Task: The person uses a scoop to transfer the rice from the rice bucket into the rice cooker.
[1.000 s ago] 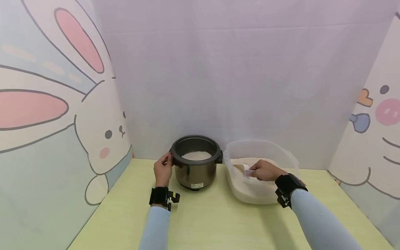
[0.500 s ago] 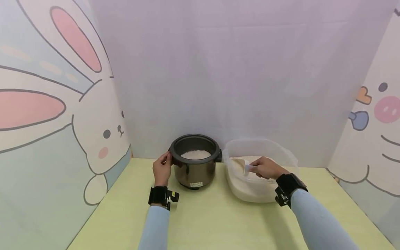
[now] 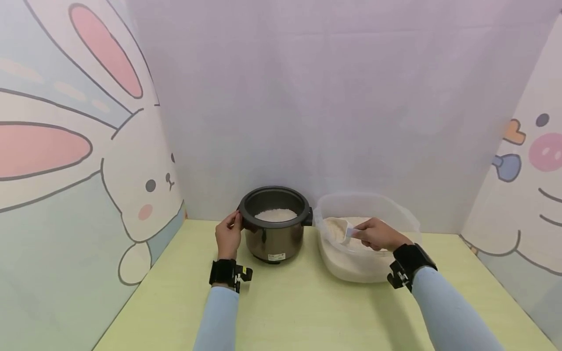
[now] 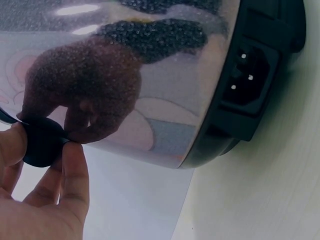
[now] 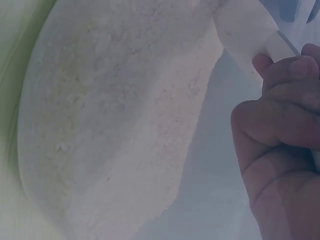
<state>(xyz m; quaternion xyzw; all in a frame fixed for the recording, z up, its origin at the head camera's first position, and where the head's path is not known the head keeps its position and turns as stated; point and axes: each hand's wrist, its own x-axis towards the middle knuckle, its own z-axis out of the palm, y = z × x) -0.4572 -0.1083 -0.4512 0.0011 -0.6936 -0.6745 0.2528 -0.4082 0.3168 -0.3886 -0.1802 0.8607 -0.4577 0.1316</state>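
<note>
A dark rice cooker (image 3: 274,241) without a lid stands at the back, with white rice (image 3: 276,215) in its pot. My left hand (image 3: 229,236) pinches the black side handle (image 4: 44,142) of the cooker between thumb and fingers. To its right is a translucent plastic bin (image 3: 360,270) holding a lot of rice (image 5: 110,120). My right hand (image 3: 378,234) grips the handle of a white scoop (image 3: 347,230) inside the bin. Rice fills the scoop's bowl, as far as the head view shows. In the right wrist view my curled fingers hide most of the handle.
Both containers stand on a pale yellow-green table (image 3: 298,312), close to the back curtain (image 3: 272,112). A panel with a cartoon rabbit (image 3: 140,195) borders the left side, another cartoon panel (image 3: 518,214) the right. A power socket (image 4: 250,75) shows low on the cooker.
The scoop has tilted up in the bin, and its rice-filled bowl now faces upward. My right hand has shifted slightly right and up. My left hand stays on the cooker's handle.
</note>
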